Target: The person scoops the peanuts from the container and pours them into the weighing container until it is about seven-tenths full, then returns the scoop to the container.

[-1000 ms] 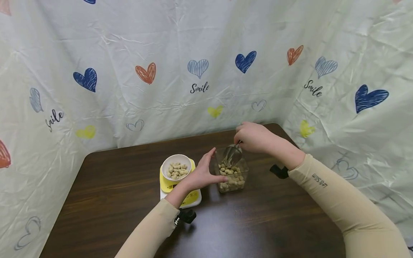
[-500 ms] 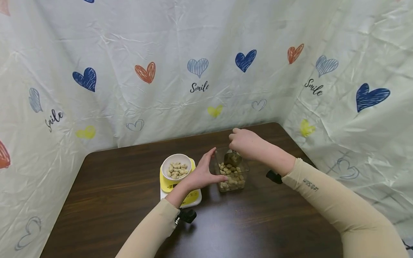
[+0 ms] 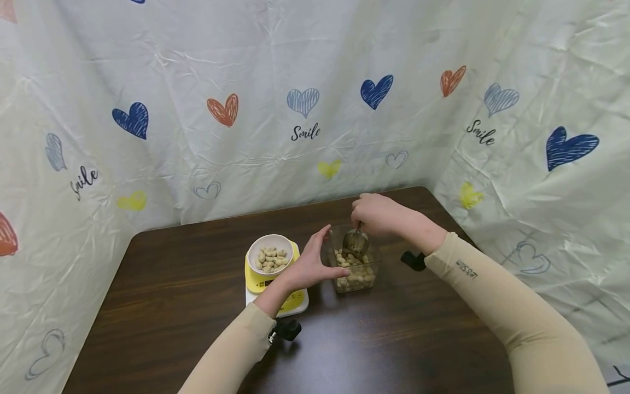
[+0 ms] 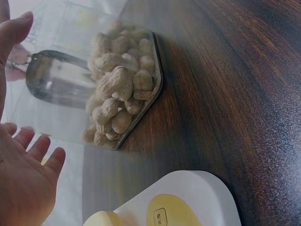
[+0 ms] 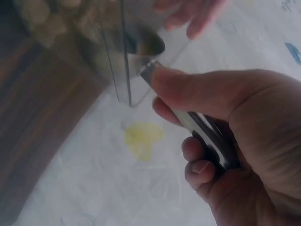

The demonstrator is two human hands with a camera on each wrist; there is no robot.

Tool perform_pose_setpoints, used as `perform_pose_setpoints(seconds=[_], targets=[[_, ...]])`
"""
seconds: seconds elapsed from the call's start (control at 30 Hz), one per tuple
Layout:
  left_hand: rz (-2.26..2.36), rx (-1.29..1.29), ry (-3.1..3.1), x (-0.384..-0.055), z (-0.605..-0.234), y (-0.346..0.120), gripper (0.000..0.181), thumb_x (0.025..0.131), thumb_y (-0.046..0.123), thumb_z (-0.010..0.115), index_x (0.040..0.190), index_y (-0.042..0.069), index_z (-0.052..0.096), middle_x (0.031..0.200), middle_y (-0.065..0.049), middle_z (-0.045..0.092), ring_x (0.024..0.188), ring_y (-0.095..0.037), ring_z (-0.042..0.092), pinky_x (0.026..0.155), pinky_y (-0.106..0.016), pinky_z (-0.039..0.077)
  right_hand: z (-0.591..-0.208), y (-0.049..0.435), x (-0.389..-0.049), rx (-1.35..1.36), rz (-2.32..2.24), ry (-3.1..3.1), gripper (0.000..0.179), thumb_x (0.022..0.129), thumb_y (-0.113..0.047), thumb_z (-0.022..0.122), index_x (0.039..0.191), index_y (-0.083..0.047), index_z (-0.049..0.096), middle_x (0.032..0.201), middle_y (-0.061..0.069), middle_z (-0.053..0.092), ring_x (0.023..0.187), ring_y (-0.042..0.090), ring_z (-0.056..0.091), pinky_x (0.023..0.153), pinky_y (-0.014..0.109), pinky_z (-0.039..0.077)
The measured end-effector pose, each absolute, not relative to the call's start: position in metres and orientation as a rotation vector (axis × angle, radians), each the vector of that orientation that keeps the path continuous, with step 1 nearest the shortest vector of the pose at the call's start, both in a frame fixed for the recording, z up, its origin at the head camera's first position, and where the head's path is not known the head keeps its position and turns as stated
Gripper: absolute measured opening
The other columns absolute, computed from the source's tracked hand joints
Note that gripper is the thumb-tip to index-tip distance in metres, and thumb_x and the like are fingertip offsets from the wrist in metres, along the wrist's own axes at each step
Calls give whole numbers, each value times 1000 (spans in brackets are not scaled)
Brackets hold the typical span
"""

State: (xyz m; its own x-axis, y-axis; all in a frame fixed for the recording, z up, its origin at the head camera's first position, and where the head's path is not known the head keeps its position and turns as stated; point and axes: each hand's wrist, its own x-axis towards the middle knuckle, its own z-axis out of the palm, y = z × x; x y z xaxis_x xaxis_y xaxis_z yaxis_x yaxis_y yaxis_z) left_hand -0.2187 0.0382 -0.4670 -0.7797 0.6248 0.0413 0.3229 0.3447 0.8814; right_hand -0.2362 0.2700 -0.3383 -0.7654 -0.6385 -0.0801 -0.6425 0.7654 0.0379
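Note:
My right hand (image 3: 376, 212) grips the handle of a metal scoop (image 3: 355, 243) over a clear plastic container (image 3: 378, 257). The scoop's bowl reaches down inside the container, its lip at the unshelled peanuts (image 4: 117, 89). In the right wrist view, thumb and fingers wrap round the scoop handle (image 5: 202, 129). My left hand (image 3: 310, 265) stands at the container's left side, thumb in front and fingers spread toward the back. The left wrist view has those fingers nearly straight, close along the container wall. Peanuts fill the lower part of the container.
Left of the container, a yellow and white kitchen scale (image 3: 295, 301) carries a white bowl (image 3: 252, 255) with peanuts; my left forearm passes over the scale's edge. The dark wooden table (image 3: 187, 295) ends at a hanging white cloth (image 3: 256, 175) printed with hearts.
The scoop has turned and shifted inside the container, its bowl showing at a different angle. My right hand and forearm have moved slightly left. The left hand stays in place.

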Motion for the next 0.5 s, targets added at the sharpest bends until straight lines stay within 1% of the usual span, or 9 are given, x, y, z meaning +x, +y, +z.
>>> perform_pose_setpoints(seconds=[0.13, 0.33, 0.5], targets=[[1401, 841, 2310, -218, -467, 38, 118, 81, 54, 84, 166, 28, 6, 166, -4, 20, 151, -24, 23, 115, -48, 32, -342, 271, -240, -1055, 76, 2881, 16, 90, 1, 73, 91, -12, 81, 92, 1, 67, 90, 26, 59, 87, 44, 50], [1414, 845, 2325, -220, -468, 39, 117, 80, 54, 84, 165, 30, 7, 165, 2, 21, 150, -22, 25, 115, -45, 33, -349, 270, -243, -1047, 50, 2829, 16, 90, -1, 73, 94, -15, 81, 95, -1, 67, 92, 24, 59, 84, 42, 51], [1412, 839, 2320, -221, -468, 37, 117, 80, 55, 84, 165, 33, 6, 164, 4, 21, 150, -21, 25, 115, -44, 33, -350, 268, -246, -1000, -43, 2743, 15, 90, -3, 73, 94, -16, 80, 96, -4, 67, 95, 22, 62, 90, 44, 50]])
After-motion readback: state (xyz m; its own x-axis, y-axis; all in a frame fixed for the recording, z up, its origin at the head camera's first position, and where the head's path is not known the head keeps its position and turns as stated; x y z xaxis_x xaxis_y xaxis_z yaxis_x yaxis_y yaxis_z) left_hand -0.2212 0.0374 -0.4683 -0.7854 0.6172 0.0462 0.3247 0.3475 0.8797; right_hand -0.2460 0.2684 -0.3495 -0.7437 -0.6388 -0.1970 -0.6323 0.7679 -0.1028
